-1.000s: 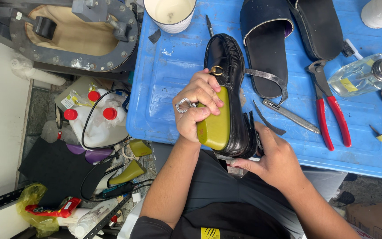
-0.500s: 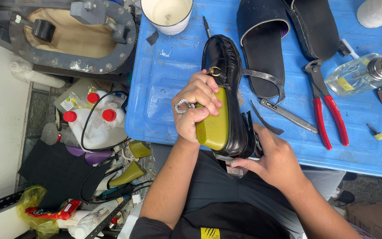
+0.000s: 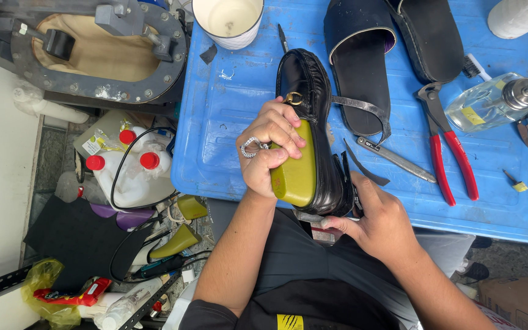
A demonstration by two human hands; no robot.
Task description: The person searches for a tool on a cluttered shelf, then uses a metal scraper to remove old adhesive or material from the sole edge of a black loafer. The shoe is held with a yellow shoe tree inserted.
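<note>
So we've got the blue tray-top table (image 3: 227, 153) taking up most of the view, with a grey press (image 3: 93, 55) off to its left. Sitting at the near edge is the black loafer (image 3: 322, 131), its long axis running straight away from us, toe out and heel toward our lap, with a yellow-green last (image 3: 294, 171) filling it. Our left hand (image 3: 267, 153) is clamped around the last and the shoe's top, fingers curled tight. Our right hand (image 3: 380, 223) cups the heel end from below-right, fingers pressed on the back; what they pinch there we can't tell. Both hands sit at the heel half. Further right: a black sandal (image 3: 355, 73), red-handled pincers (image 3: 450, 153), a metal blade (image 3: 395, 159).
</note>
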